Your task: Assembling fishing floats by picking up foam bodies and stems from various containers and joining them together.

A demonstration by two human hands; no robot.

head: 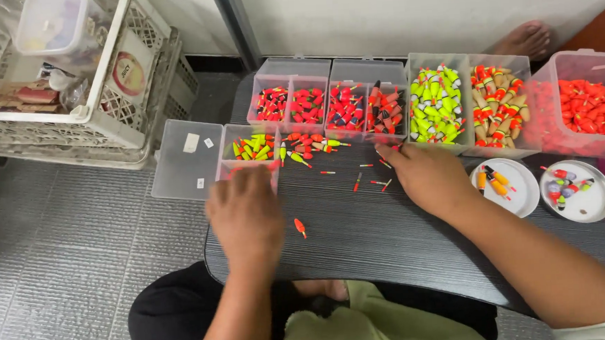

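My left hand [246, 214] rests palm down on the dark table [361, 236], its fingers at the front edge of a small clear box [250, 152] of yellow and orange fishing floats; whether it holds anything is hidden. A single orange float [299, 226] lies just right of it. My right hand [427, 177] reaches toward loose floats [315, 146] and thin orange stems [372, 177] scattered mid-table, fingertips near the front of a clear box of red and black floats [384, 110]. Its fingers are bent, pinching at something small I cannot make out.
Clear divided boxes of red [292, 105], green-yellow [437, 104] and tan-orange [498, 108] floats line the table's far edge, with a tub of orange floats [589, 110] at right. Two white lids [510, 185] hold a few floats. A clear lid [186, 159] and white crates [70, 79] stand at left.
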